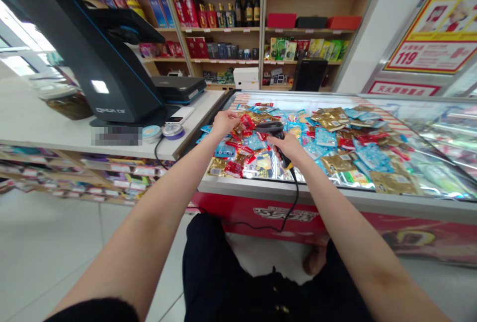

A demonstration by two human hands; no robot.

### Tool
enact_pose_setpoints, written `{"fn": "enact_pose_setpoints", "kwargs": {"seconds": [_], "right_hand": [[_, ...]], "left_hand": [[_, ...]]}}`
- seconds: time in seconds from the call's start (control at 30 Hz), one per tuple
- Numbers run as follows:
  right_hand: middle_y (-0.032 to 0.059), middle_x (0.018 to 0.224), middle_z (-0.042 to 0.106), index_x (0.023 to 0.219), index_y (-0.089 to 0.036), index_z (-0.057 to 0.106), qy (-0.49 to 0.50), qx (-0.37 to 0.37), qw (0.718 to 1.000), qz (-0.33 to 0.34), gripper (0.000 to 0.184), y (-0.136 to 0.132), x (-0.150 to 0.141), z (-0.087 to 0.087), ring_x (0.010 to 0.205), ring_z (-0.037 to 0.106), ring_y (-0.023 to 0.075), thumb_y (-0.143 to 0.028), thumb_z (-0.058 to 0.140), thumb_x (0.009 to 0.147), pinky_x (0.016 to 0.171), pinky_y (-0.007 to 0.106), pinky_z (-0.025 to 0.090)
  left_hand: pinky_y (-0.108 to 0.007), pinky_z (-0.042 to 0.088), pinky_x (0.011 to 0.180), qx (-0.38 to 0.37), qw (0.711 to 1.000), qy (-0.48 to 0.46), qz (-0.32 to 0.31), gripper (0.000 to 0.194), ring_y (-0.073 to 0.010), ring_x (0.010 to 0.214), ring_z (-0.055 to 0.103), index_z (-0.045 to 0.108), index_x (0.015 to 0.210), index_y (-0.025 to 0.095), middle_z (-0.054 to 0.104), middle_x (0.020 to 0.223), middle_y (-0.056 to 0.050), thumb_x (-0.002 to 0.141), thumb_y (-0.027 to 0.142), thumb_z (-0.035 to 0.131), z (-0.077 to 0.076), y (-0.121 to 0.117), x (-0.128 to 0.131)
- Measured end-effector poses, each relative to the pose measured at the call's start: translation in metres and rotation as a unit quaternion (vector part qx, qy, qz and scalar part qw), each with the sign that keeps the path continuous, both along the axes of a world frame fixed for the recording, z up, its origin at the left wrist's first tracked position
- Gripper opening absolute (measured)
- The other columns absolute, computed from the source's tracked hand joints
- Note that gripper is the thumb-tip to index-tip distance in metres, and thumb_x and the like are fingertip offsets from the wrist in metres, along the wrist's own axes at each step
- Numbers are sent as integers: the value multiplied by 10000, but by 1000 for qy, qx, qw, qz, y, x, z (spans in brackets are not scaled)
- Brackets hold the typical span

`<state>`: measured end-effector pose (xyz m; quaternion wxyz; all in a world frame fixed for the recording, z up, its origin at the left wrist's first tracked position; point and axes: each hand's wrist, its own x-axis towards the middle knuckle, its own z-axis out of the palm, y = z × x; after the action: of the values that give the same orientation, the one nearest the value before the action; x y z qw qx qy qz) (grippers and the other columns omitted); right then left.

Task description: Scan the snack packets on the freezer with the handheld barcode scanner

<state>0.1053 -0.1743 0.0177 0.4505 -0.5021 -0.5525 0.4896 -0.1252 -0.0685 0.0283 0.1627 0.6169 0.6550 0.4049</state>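
My right hand is wrapped round the handle of a black barcode scanner, its head pointing left over the packets. From the handle's base a black cable hangs down across the freezer front. My left hand is at the left side of the pile, fingers pinched at the edge of a shiny red snack packet. Around both hands, many small red, blue and gold packets lie on the glass top, among them a blue packet and a gold packet.
The packets cover much of the chest freezer, including a gold-and-blue heap at right. On the left counter stand a black checkout terminal, a jar and small round tubs. Stocked shelves line the back.
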Motion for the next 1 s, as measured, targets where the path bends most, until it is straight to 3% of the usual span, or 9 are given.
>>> {"fn": "enact_pose_setpoints", "kwargs": {"seconds": [0.13,0.27,0.4,0.57,0.73,0.87,0.93,1.0], "right_hand": [[-56,467,531,774,-213,498,1,-2,1000,4,225,0,0,0,343,456,99,-250,710,836,341,201,362],[-55,459,532,787,-213,503,-6,2,1000,6,191,2,0,-2,334,450,109,-247,678,856,320,213,359],[-49,460,531,766,-207,504,-14,-3,1000,1,197,0,-1,1,343,455,109,-230,673,864,324,215,372],[-44,458,517,735,-201,496,-19,-18,1000,-9,215,-4,0,7,355,448,103,-198,643,891,331,214,379],[-43,461,512,726,-203,490,-12,-16,1000,-7,226,-4,1,6,359,443,104,-197,640,895,328,215,378],[-44,469,522,736,-213,476,-4,-16,1000,-11,231,-2,3,4,360,452,105,-210,650,887,327,209,380],[-47,466,520,737,-215,473,0,-14,1000,-11,238,-1,3,4,357,450,103,-218,667,876,330,205,378],[-45,468,520,735,-215,476,3,-11,1000,-11,244,-1,4,5,359,450,104,-226,677,872,331,206,377]], "left_hand": [[-307,493,877,34,986,163,-16,173,-254,968,692,768,896,222,774,967,-81,802,342,685,6,-17,7],[-340,490,909,-31,950,299,-83,299,-327,1044,677,773,843,208,764,980,-125,703,471,780,9,-34,22],[-369,494,926,-62,914,388,-99,312,-361,1105,668,773,1000,161,740,1109,-183,769,360,707,7,-34,27],[-306,492,902,-109,895,422,-94,340,-304,1115,668,748,1092,136,730,1168,-182,787,193,609,4,-23,16],[-310,499,855,-36,945,309,-97,257,-274,996,688,760,992,170,760,1013,-118,864,237,547,0,-4,-4],[-271,510,708,-32,994,48,-98,203,-195,724,664,737,966,173,715,748,-27,858,303,623,0,3,-11],[-267,516,656,-64,989,-95,-96,172,-168,641,641,718,954,169,692,713,-7,838,281,658,2,-1,-8],[-270,531,628,-108,964,-213,-113,125,-153,600,636,698,935,164,689,714,-6,829,219,662,5,-9,-1]]}}
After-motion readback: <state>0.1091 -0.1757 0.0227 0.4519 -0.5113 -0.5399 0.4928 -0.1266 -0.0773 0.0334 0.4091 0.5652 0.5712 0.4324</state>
